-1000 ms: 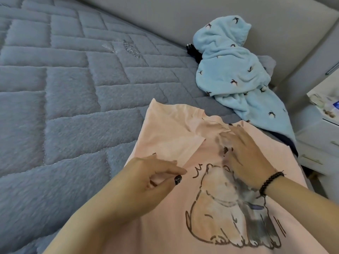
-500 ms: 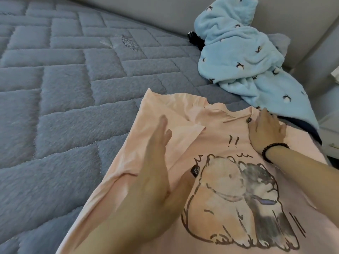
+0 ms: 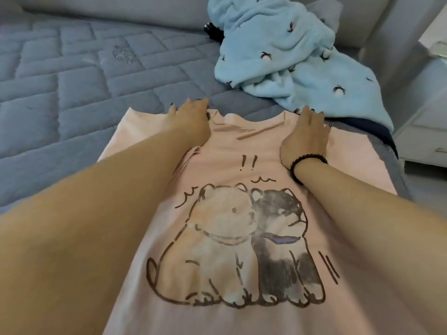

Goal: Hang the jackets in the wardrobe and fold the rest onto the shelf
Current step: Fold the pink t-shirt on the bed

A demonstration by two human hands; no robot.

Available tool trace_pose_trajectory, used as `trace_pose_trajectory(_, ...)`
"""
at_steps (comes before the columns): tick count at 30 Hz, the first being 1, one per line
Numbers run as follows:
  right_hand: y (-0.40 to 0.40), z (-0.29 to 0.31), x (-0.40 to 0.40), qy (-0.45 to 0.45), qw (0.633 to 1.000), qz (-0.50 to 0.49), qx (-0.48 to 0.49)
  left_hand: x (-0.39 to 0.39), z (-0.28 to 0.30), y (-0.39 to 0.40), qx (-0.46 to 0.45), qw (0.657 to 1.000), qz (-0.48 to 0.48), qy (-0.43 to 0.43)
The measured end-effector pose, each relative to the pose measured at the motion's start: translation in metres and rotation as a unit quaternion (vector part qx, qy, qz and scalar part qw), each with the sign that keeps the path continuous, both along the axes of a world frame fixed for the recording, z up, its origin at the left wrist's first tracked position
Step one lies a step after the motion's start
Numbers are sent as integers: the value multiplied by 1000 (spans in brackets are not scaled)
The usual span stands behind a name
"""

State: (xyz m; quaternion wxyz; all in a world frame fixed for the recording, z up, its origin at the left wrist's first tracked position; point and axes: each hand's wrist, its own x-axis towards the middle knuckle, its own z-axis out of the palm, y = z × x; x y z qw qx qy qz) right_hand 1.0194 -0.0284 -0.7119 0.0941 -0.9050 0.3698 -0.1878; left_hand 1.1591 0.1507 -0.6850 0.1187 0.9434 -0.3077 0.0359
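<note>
A: Status from where you stand?

B: Fold step, early. Pink T-shirt (image 3: 242, 238) lies print-up on the quilted mattress (image 3: 72, 93), hem toward the person, collar away. Not folded yet, just being spread out.

A: Hands?

B: Both out at the shoulder line. Left hand (image 3: 191, 122) is on the shirt's left shoulder beside the collar, fingers reaching to the top edge. They look mostly straight, pressing rather than pinching, but the tips are hidden over the edge, so I won't swear to it. Right hand (image 3: 306, 136), the one with the bead bracelet (image 3: 307, 160), lies flat on the right shoulder, fingers extended, holding nothing.

A: Sleeves?

B: Left one looks tucked or bunched under the forearm; there's a ridge of cloth there. Right one lies flat.

A: Next move?

B: My guess: sort out that left sleeve, then bring the sides in and double it hem to collar. Needs the fabric kept flat, it creases easily.

A: Anything else queued?

B: Light blue fleece garment (image 3: 290, 56) heaped just past the collar, something dark under it. Whether it's a jacket I can't tell.
</note>
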Motion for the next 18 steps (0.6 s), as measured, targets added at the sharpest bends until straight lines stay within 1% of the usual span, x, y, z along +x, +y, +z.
trace_pose_trajectory(1, -1, 0, 1, 21, 1000, 0, -5, 5, -11, 3, -6, 1000, -2, -31)
trace_pose_trajectory(2, -2, -1, 1, 32, 999, -1, -5, 9, -19, 5, -43, 998, -2, -53)
trace_pose_trajectory(4, -3, -3, 4, 31, 999, -11, -4, 12, -23, 5, -105, 992, 12, -70)
trace_pose_trajectory(5, -2, -3, 5, 28, 999, -21, -14, 11, -21, 4, -113, 991, 26, -70)
trace_pose_trajectory(8, 2, -1, 1, 4, 998, -36, -54, -1, -18, 2, -99, 992, 46, -59)
trace_pose_trajectory(11, 4, 5, -5, -1, 997, -30, -78, -35, 8, 15, -129, 990, 31, -57)
trace_pose_trajectory(13, 6, 5, -5, -12, 996, -17, -87, -64, 21, 44, -132, 987, 28, -83)
trace_pose_trajectory(15, 4, 4, -4, -28, 995, -6, -99, -99, 14, 78, -124, 985, -23, -115)
trace_pose_trajectory(16, 4, 4, -4, -32, 994, -2, -101, -115, 4, 93, -133, 985, -52, -96)
trace_pose_trajectory(18, 5, 6, -4, -32, 993, 3, -113, -122, -14, 109, -183, 981, -55, -39)
